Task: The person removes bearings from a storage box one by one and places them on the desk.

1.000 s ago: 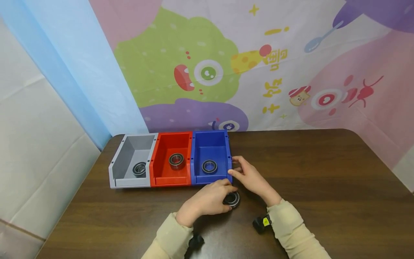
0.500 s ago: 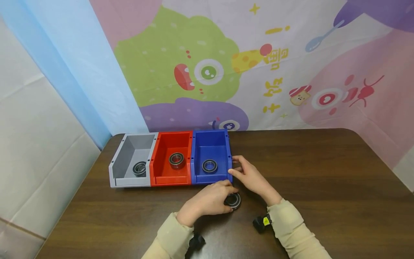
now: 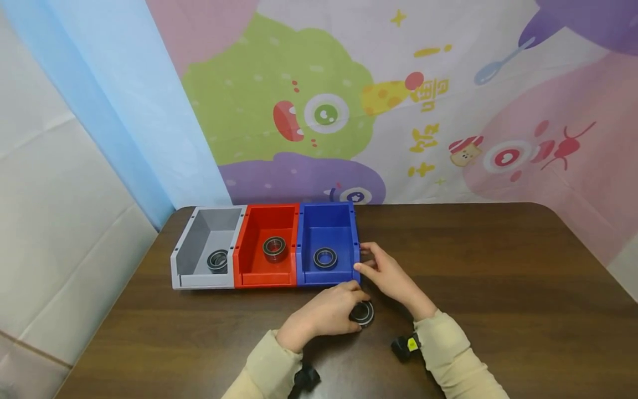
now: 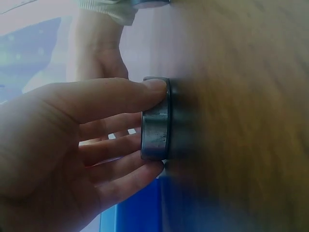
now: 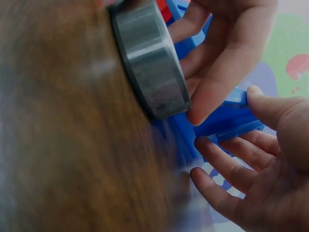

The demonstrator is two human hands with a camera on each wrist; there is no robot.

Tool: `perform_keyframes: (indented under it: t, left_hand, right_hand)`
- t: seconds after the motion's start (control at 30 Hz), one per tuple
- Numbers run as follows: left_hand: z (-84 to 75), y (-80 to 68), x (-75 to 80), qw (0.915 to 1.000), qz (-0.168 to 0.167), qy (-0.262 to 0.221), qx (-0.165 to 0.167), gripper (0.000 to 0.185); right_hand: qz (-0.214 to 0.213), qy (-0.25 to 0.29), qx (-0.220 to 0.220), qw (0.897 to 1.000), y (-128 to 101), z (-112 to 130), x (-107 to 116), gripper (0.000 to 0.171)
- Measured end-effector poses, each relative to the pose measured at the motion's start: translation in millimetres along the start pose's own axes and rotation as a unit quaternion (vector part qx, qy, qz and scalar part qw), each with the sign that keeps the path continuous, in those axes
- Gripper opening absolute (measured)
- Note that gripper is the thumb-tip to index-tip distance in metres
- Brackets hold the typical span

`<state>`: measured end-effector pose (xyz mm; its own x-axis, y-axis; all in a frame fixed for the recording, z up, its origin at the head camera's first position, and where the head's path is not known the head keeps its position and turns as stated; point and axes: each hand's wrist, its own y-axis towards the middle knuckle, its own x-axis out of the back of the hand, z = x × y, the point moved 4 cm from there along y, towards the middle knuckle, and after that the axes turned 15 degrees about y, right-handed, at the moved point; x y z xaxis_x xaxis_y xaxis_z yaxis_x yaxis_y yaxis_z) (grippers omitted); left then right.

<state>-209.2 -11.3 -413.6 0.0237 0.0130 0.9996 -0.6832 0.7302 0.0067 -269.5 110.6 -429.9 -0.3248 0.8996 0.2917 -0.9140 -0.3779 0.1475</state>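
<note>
resting flat on the dark wooden table [image 3: 498, 288], a steel bearing ring [image 3: 362, 313] sits just in front of the near right corner of the blue bin [image 3: 326, 244], and the left hand [image 3: 324, 313] has its thumb and fingers curled round the ring's rim, gripping it; the left wrist view shows the fingertips [image 4: 157, 87] pressed against the ring's metal edge [image 4: 155, 121] while the ring lies on the wood. the right hand [image 3: 391, 274] lies just beside the blue bin's right wall, thumb at the wall's top edge and fingers loosely spread along its side; in the right wrist view those fingers [image 5: 227, 169] are relaxed and apart, closed round nothing, with the bin's blue plastic [image 5: 227, 118] between thumb and fingers. three bins stand touching in a row at the table's far left: a grey bin [image 3: 206, 233], a red bin [image 3: 266, 233] and the blue one, each with one bearing inside, grey's [image 3: 217, 260], red's [image 3: 274, 248] and blue's [image 3: 325, 257]. behind the table hangs a cartoon-printed backdrop [image 3: 349, 100].
</note>
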Motion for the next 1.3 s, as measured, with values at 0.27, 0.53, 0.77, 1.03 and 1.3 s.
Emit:
perform_keyframes:
  t: [0.27, 0.53, 0.77, 1.03, 1.3]
  left_hand:
    - [-1.6, -0.3, -1.6, 1.0000, 0.001, -0.006, 0.002, 0.049]
    - [-0.4, 2.4, 3.2, 0.9995, 0.018, -0.024, 0.008, 0.044]
    - [21.7, -2.1, 25.6, 0.9921, -0.084, -0.035, 0.087, 0.020]
    - [61.1, 11.7, 28.3, 0.9579, -0.146, -0.085, 0.232, 0.019]
    - [79.9, 32.4, 7.1, 0.9417, -0.124, -0.138, 0.281, 0.028]
  right_hand:
    - [0.008, 0.005, 0.019, 1.000, 1.6, 1.6, -0.2, 0.042]
    - [0.002, 0.003, 0.013, 1.000, 0.8, 0.8, 4.7, 0.042]
    - [0.013, 0.004, 0.014, 1.000, 1.3, 2.0, 0.3, 0.042]
    - [0.010, 0.018, 0.011, 1.000, 1.8, 1.7, 0.1, 0.043]
    - [0.005, 0.018, 0.001, 1.000, -0.3, 2.8, 0.5, 0.043]
